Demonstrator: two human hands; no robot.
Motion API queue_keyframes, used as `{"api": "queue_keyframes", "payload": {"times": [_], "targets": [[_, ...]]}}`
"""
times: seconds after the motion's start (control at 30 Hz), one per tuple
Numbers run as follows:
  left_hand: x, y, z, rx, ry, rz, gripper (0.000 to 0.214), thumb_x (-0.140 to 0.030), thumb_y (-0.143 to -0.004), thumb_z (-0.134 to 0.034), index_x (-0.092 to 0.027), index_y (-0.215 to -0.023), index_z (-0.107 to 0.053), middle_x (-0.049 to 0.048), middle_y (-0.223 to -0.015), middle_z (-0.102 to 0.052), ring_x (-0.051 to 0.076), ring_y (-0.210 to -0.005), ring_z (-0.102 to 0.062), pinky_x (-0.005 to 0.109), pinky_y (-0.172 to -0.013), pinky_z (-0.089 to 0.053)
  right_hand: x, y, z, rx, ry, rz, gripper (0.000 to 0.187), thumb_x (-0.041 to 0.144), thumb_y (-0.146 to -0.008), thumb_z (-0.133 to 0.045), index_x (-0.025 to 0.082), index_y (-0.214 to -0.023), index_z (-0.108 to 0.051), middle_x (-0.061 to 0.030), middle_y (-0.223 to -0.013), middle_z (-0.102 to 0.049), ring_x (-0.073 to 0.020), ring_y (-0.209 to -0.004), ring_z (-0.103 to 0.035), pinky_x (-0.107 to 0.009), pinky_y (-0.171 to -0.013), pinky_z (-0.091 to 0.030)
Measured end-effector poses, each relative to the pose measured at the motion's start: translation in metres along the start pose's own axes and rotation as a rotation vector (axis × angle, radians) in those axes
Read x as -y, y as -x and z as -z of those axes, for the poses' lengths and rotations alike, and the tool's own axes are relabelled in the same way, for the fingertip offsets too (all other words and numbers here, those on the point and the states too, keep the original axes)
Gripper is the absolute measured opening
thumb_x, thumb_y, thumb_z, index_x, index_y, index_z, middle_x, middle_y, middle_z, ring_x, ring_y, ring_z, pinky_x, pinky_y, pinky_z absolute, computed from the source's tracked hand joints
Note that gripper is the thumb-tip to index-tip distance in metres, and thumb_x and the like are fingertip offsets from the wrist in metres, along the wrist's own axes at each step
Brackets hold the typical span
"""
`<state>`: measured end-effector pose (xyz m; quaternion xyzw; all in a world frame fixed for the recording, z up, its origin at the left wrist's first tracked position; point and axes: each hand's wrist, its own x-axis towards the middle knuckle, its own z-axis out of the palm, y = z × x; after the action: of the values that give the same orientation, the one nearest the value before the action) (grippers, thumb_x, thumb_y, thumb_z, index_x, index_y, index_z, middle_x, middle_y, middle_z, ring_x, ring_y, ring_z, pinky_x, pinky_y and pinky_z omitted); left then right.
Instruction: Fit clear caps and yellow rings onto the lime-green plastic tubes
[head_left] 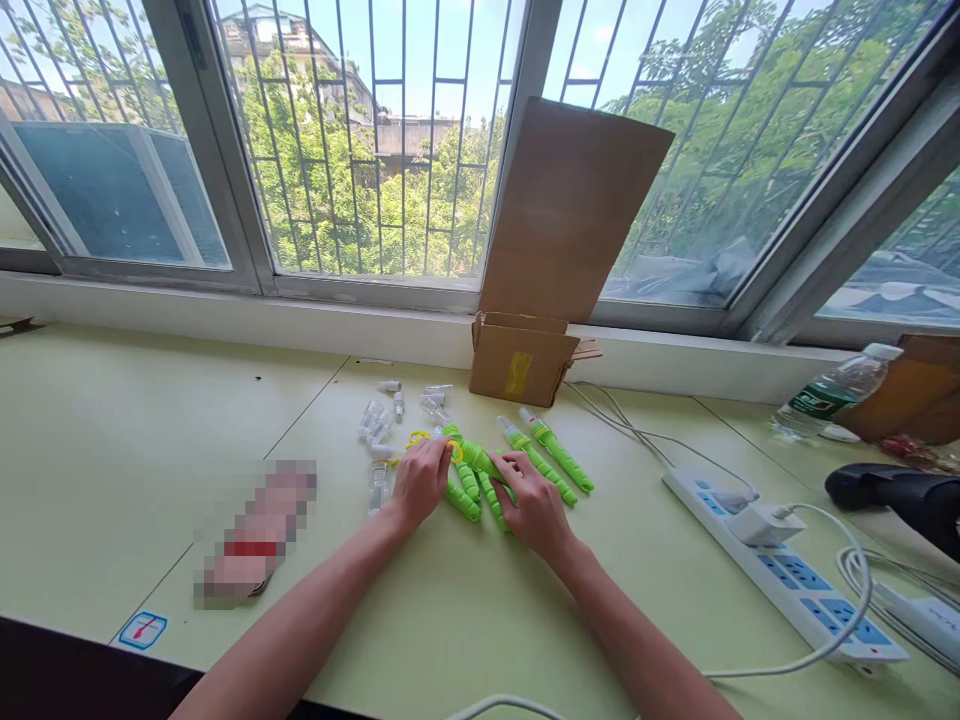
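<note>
My left hand (pixel 421 482) is closed, its fingertips pinching a yellow ring (pixel 456 451) at the left end of a bright green ribbed tube (pixel 474 457). The tube's right end is gripped between the thumb and fingers of my right hand (pixel 531 503). Several more green tubes lie on the table under and between my hands, such as one green tube (pixel 463 502) just below. To the right rest two green tubes with clear tips (pixel 555 455). Beyond my left hand are loose yellow rings (pixel 417 437) and several clear plastic caps (pixel 373 418), some with white parts.
A cardboard box (pixel 517 365) with a tall raised flap stands against the window. A power strip (pixel 780 570) with plugs and cables lies at the right, near a water bottle (pixel 836 392). At the left is a blurred-out flat object (pixel 259 530) on the pale green table (pixel 420 640).
</note>
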<state>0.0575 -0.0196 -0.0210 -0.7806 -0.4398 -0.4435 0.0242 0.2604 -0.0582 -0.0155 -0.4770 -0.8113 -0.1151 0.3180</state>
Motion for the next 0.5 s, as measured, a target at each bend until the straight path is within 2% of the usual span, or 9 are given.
{"api": "queue_keyframes", "payload": {"times": [0.2, 0.37, 0.5], "targets": [[0.0006, -0.0003, -0.0006, 0.014, 0.011, -0.005, 0.026, -0.02, -0.097, -0.035, -0.016, -0.113, -0.055, 0.0087, -0.099, -0.068, 0.02, -0.09, -0.063, 0.035, -0.08, -0.051, 0.0025, 0.0003, -0.0002, -0.004, -0.021, 0.037, 0.037, 0.023, -0.093, -0.044, 0.014, -0.126, -0.056, -0.0136, -0.106, -0.062, -0.0222, -0.091, -0.062, -0.031, -0.072, -0.051], [0.0012, -0.0005, 0.0013, -0.041, 0.061, 0.031, 0.015, -0.021, -0.094, -0.042, -0.017, -0.098, -0.056, 0.0064, -0.086, -0.066, 0.02, -0.081, -0.061, 0.034, -0.073, -0.05, 0.002, 0.0005, -0.0003, -0.019, -0.025, 0.056, 0.037, 0.022, -0.093, -0.043, 0.015, -0.127, -0.056, -0.0141, -0.107, -0.062, -0.0221, -0.091, -0.062, -0.03, -0.071, -0.051], [0.0025, 0.0004, -0.0001, -0.037, 0.076, -0.014, 0.014, -0.019, -0.094, -0.043, -0.017, -0.098, -0.056, 0.0064, -0.088, -0.065, 0.02, -0.082, -0.06, 0.034, -0.074, -0.05, 0.0027, 0.0005, -0.0004, -0.024, -0.017, 0.063, 0.036, 0.021, -0.093, -0.043, 0.014, -0.126, -0.056, -0.0145, -0.107, -0.062, -0.0225, -0.092, -0.062, -0.03, -0.071, -0.051]]}}
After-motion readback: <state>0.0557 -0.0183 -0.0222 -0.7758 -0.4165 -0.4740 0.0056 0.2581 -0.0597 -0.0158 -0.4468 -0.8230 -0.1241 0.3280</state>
